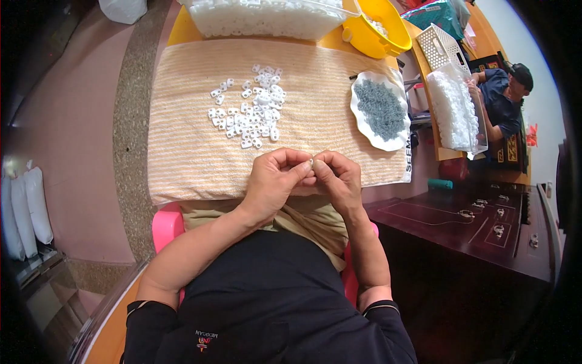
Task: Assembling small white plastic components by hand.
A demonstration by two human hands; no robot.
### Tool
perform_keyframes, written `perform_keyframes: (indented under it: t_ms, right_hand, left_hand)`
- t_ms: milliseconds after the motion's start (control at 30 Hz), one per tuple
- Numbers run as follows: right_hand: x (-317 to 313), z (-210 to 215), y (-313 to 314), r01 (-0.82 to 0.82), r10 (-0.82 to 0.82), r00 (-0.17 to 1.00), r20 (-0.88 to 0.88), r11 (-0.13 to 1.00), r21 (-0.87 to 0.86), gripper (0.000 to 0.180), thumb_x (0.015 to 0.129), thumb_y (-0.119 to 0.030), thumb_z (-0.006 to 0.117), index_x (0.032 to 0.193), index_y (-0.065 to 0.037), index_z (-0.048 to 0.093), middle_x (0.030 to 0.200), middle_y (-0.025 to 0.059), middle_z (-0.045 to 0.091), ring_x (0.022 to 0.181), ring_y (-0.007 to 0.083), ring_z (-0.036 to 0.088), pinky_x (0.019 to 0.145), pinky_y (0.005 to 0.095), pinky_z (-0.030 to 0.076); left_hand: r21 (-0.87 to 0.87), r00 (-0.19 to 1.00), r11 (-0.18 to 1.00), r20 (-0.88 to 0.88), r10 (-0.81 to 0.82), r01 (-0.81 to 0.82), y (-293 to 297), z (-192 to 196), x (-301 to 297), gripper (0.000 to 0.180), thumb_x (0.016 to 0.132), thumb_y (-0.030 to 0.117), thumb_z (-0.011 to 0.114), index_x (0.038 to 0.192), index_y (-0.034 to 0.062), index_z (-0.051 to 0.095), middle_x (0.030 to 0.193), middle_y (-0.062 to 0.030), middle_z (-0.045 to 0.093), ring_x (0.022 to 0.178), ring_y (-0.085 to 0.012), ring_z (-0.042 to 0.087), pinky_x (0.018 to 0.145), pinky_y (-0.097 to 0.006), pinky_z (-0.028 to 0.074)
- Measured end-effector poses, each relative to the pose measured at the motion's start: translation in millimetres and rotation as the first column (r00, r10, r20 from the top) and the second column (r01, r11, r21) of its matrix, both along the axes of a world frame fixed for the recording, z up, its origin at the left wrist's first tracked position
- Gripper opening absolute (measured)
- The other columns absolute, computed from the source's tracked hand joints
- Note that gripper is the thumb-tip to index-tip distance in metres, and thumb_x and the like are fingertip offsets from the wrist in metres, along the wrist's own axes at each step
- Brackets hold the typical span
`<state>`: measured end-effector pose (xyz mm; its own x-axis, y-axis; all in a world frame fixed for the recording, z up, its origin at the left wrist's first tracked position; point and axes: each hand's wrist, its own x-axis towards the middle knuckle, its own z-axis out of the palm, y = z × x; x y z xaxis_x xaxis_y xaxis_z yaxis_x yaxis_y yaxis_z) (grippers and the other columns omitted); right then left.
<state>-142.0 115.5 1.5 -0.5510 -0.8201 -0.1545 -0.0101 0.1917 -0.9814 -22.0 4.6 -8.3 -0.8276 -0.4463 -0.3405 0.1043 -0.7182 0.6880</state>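
Observation:
My left hand (276, 178) and my right hand (337, 179) meet at the near edge of a striped towel (188, 121), fingertips pinched together. Between them shows a tiny pale piece (311, 162), mostly covered by the fingers, so its kind is unclear. Just beyond my left hand lies a loose pile of small white plastic pieces with round holes (248, 118). Farther right, a white scalloped plate (394, 145) bears a heap of small grey-blue parts (382, 109).
A clear bin (267, 24) full of white pieces stands at the towel's far edge, beside a yellow basin (388, 42). To the right, another person (506, 97) sits behind a second filled bin (451, 109). A dark red cabinet (436, 224) stands at my right.

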Motion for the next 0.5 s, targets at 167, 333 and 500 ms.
perform_keyframes:
  t_ms: [167,333,500]
  right_hand:
    - [3.4,6.2,-0.5,0.007,-0.007,1.000,-0.001,1.000,0.013,0.016,0.094,-0.014,0.058,0.088,0.001,0.062,0.077,-0.0010,0.061,0.073,0.0039,0.055,0.065,0.0195,0.045]
    - [0.9,4.9,0.9,-0.021,0.027,0.992,-0.121,0.998,0.051,0.017,0.095,-0.012,0.055,0.085,0.001,0.061,0.079,-0.0006,0.059,0.072,0.0049,0.051,0.065,0.0200,0.042]
    - [4.8,8.2,-1.7,-0.016,0.017,0.995,-0.093,1.000,0.009,0.018,0.095,-0.013,0.056,0.085,0.001,0.062,0.077,-0.0001,0.060,0.071,0.0050,0.054,0.064,0.0200,0.045]
  left_hand:
    - [0.005,1.000,1.000,-0.011,-0.004,0.004,2.9,-2.9,0.0,0.013,0.090,0.003,0.062,0.101,-0.0026,0.060,0.089,-0.0075,0.065,0.078,-0.0111,0.064,0.073,-0.024,0.056]
    - [0.003,0.999,1.000,-0.030,-0.011,0.011,4.6,-5.1,0.2,0.014,0.090,0.003,0.061,0.102,-0.0030,0.060,0.090,-0.0077,0.065,0.079,-0.0114,0.064,0.074,-0.024,0.056]
    - [0.001,1.000,1.000,-0.017,-0.001,0.001,6.2,-5.3,0.9,0.014,0.090,0.002,0.061,0.102,-0.0035,0.060,0.091,-0.0080,0.065,0.079,-0.0116,0.064,0.075,-0.024,0.056]
